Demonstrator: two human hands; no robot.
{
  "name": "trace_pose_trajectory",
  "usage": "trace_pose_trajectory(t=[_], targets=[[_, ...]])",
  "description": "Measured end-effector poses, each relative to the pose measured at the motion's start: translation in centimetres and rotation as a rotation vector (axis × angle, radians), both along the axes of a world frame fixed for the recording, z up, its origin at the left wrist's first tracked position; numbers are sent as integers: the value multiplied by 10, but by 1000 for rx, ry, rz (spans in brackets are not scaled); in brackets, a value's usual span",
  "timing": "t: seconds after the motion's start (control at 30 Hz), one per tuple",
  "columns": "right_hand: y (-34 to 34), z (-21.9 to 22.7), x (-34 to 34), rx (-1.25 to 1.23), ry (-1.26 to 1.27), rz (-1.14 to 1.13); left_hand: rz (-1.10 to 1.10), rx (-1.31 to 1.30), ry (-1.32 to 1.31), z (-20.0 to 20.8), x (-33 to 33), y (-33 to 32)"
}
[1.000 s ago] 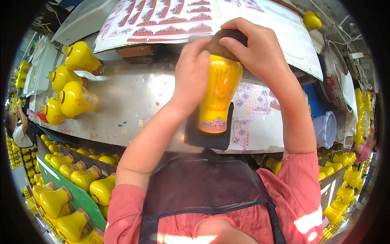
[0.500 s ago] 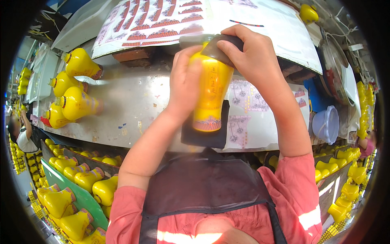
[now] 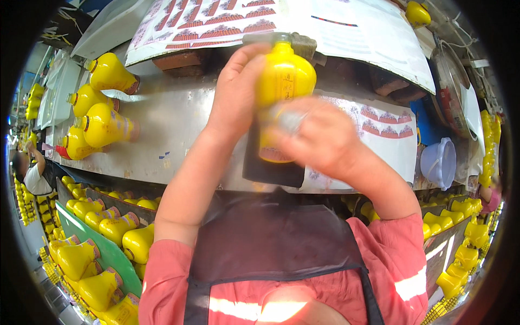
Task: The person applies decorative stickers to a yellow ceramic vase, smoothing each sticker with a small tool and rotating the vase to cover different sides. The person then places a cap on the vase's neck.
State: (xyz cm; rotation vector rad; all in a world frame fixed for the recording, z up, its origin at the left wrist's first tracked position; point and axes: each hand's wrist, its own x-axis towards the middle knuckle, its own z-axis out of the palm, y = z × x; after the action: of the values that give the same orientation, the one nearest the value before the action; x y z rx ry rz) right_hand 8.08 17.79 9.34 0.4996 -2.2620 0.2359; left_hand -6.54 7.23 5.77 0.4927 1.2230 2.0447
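Note:
A yellow vase-shaped bottle (image 3: 287, 81) with a narrow neck and a patterned band near its base is in my left hand (image 3: 236, 89), whose fingers curl round its left side. Its lower end is over a dark folded cloth (image 3: 273, 176). My right hand (image 3: 325, 135), blurred by motion, is closed on a flat greyish piece (image 3: 292, 121) against the bottle's lower front. That hand hides part of the bottle. Behind the neck lies a brush (image 3: 303, 45) with dark bristles.
Sheets of printed red-and-purple decals (image 3: 222, 30) cover a raised board beyond my hands; another decal sheet (image 3: 387, 130) lies at right. Several yellow bottles (image 3: 111, 125) lie on the metal table (image 3: 179, 116) at left. A pale bucket (image 3: 437, 163) stands right. Racks of yellow bottles flank me.
My right hand has moved down from the bottle's shoulder to its lower front, with the flat piece in it. My left hand still grips the bottle.

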Motion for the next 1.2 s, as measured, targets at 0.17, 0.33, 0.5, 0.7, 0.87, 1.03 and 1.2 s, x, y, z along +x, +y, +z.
trace_pose_trajectory(t=[0.17,0.33,0.5,0.7,0.87,1.03,1.2], targets=[[-16,-16,7,-7,50,-107,8,-7,49,2,-1,0],[-24,-4,20,14,-288,157,65,-132,530,-6,3,-5],[16,8,17,-40,8,-296,158,-223,941,-20,3,-4],[-1,-33,38,-116,-52,134,206,-235,759,-34,10,-3],[11,-55,48,-666,-128,-398,189,-322,605,-41,33,-15],[2,-62,53,-360,11,-127,38,-370,557,-40,41,-29],[0,-65,47,-739,-76,-328,-30,-223,343,-43,39,-29]])
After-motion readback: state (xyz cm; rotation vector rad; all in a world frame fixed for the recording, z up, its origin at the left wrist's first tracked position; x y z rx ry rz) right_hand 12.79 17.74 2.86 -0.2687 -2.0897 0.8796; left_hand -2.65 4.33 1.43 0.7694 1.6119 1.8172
